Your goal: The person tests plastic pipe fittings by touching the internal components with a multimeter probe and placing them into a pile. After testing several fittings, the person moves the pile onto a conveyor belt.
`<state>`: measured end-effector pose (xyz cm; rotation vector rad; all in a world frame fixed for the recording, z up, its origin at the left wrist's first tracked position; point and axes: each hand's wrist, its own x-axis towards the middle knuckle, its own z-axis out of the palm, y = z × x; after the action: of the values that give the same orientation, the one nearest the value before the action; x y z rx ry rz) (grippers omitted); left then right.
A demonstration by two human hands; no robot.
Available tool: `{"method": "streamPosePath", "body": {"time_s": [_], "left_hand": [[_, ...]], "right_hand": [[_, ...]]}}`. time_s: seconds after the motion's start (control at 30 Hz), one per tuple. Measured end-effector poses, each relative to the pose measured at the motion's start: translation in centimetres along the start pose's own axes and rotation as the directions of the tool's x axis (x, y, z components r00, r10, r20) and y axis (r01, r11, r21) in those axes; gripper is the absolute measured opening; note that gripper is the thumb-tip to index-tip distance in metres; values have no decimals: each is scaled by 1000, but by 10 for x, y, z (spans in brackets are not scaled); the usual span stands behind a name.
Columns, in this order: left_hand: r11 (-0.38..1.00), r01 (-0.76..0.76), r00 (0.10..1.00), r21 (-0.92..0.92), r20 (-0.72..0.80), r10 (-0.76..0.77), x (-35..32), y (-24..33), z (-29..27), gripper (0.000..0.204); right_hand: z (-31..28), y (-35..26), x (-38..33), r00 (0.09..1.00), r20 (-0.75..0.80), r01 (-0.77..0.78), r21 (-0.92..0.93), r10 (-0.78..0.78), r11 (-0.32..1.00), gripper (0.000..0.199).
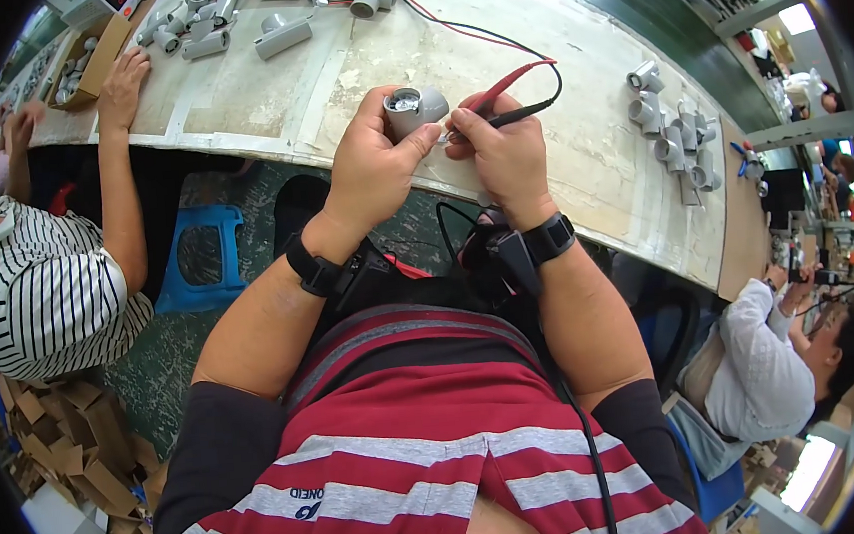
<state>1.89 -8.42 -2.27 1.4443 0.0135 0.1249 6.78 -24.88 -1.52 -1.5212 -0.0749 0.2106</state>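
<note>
My left hand (376, 164) is closed round a grey cylindrical housing (413, 117) with a round open end facing up and a rounded knob on its right side. Metal-coloured parts show inside that opening. In my right hand (506, 150) I pinch two test probes, a red one (510, 82) and a black one (520, 115). Their tips lie close to the housing's right side by my left thumb; whether they touch anything is too small to tell. A red and a black cable (474, 30) loop from the probes toward the far edge of the table.
Several grey housings (284, 37) lie at the far left of the worktable (332, 84), with another group (678, 142) at the right. A cardboard box (90, 63) holds small parts. Co-workers sit left, in a striped shirt (42, 287), and right, in white (770, 360). A blue stool (200, 255) stands left.
</note>
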Motion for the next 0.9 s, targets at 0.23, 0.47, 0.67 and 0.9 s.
{"method": "streamPosePath", "body": {"time_s": [0.23,0.47,0.67,0.9], "left_hand": [[995,8,1000,-96,-14,-10,-2,0,2,37],[987,9,1000,-159,8,-7,-2,-4,0,36],[992,-41,999,-121,22,44,-4,-8,-2,39],[972,-213,969,101,147,197,-16,-9,-10,44]], "right_hand": [[3,-2,2,999,-25,-40,-66,38,997,12],[9,6,-8,997,-40,64,-106,-69,992,9],[8,7,-8,994,-28,99,-139,-104,985,8],[9,3,-11,993,-22,110,-124,-114,986,8]]}}
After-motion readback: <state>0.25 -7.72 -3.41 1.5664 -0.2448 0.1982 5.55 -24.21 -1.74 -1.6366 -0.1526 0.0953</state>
